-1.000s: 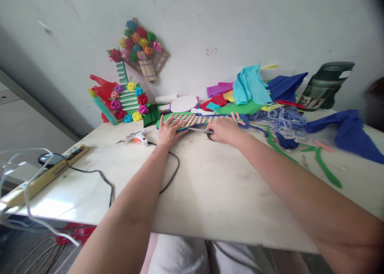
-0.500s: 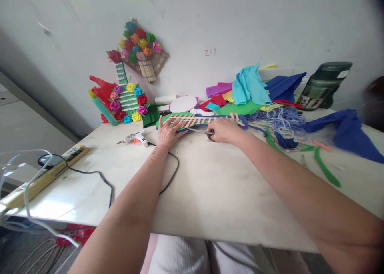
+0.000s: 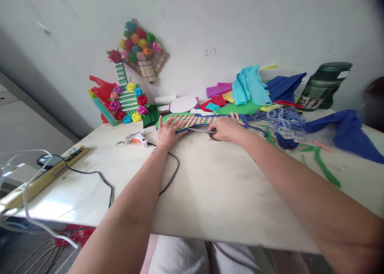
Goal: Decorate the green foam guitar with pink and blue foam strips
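Observation:
A guitar-shaped craft piece (image 3: 207,119), green with a blue edge, lies across the table, with pink strips and white strings over it. My left hand (image 3: 168,132) rests flat on its left end, fingers spread. In my right hand (image 3: 223,129) is a pair of scissors (image 3: 211,134), its dark handle gripped at the piece's near edge. The blades point left toward my left hand, along that edge. Whether the blades are parted cannot be made out.
Left of my hand lies a white hot glue gun (image 3: 136,138) with a black cord. A power strip (image 3: 45,178) sits at the left edge. Behind stands a flowered paper guitar (image 3: 128,98). To the right are tangled yarn (image 3: 279,120), crepe paper (image 3: 250,86) and a dark green bottle (image 3: 325,86).
My right hand and the scissors have shifted very slightly to the right. My left hand and the craft piece stay where they were.

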Demonstrator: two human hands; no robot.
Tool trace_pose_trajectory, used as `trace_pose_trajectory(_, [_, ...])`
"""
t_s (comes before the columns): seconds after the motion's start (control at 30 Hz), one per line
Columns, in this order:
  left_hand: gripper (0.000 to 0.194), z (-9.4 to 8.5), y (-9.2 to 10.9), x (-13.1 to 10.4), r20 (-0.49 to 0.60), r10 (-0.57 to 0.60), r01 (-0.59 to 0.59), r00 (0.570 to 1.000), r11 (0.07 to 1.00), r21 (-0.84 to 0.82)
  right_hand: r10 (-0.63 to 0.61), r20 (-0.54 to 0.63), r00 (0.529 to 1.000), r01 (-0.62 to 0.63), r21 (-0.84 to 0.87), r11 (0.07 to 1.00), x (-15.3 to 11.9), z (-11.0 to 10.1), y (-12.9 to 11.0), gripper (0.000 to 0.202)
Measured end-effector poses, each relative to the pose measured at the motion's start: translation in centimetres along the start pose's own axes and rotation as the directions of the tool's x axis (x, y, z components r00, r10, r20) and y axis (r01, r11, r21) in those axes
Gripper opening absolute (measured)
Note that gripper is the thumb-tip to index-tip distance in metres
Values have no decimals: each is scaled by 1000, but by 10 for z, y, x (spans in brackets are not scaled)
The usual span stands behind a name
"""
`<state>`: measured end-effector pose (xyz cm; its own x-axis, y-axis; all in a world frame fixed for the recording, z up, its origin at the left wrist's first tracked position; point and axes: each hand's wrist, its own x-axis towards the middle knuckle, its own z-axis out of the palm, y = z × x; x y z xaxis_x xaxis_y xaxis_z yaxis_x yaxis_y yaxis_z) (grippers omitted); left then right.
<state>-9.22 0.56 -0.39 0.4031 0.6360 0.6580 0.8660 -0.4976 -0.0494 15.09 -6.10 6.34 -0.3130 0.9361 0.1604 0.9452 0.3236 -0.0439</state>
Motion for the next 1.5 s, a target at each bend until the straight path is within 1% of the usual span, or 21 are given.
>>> trace_pose_trajectory(0.17, [34,1,0,0,0,-3,3,1000,1000,-2,-13,-21,1000,12,-27,1000,0,6,0,25])
trace_pose_trajectory(0.3, [35,1,1,0,-1,5,-5,1000,1000,10,-30,-21,999,29,-80,996,-1,7,-1,26])
trace_pose_trajectory(0.4, [43,0,3,0,-29,29,-28,999,999,37,-36,15,999,38,-112,993,-1,7,-2,25])
trace_pose_trajectory(0.47, [51,-2,5,2,-35,76,-74,996,996,51,-38,43,998,43,-122,992,-1,7,-4,25])
trace_pose_trajectory(0.53, [52,-3,7,5,-4,137,-136,991,989,55,-37,73,997,46,-132,990,0,5,-7,26])
trace_pose_trajectory(0.6, [47,-4,7,9,54,189,-192,980,980,48,-26,108,994,42,-143,989,0,1,-12,27])
trace_pose_trajectory(0.67, [41,-3,7,13,102,218,-222,971,974,34,-3,148,989,25,-148,989,-1,-4,-18,29])
trace_pose_trajectory(0.73, [38,-2,8,14,125,221,-226,967,974,25,24,173,985,0,-140,990,-1,-9,-24,30])
trace_pose_trajectory(0.83, [38,1,12,11,135,175,-181,975,983,34,79,193,978,-59,-106,993,-4,-11,-32,30])
trace_pose_trajectory(0.97, [39,6,20,4,134,77,-83,988,996,43,140,250,958,-146,5,989,-11,-10,-39,28])
trace_pose_trajectory(1.07, [41,8,24,1,113,40,-45,993,998,42,155,258,953,-186,98,978,-19,-9,-37,22])
trace_pose_trajectory(1.17, [40,7,26,1,106,15,-19,994,999,39,139,241,960,-180,156,971,-26,-7,-30,22])
trace_pose_trajectory(1.33, [36,6,30,3,100,-12,7,995,999,52,177,210,962,-208,136,969,-28,0,-20,24])
trace_pose_trajectory(1.5, [35,6,33,4,81,-26,23,996,999,44,233,140,962,-249,115,962,-23,9,-25,26])
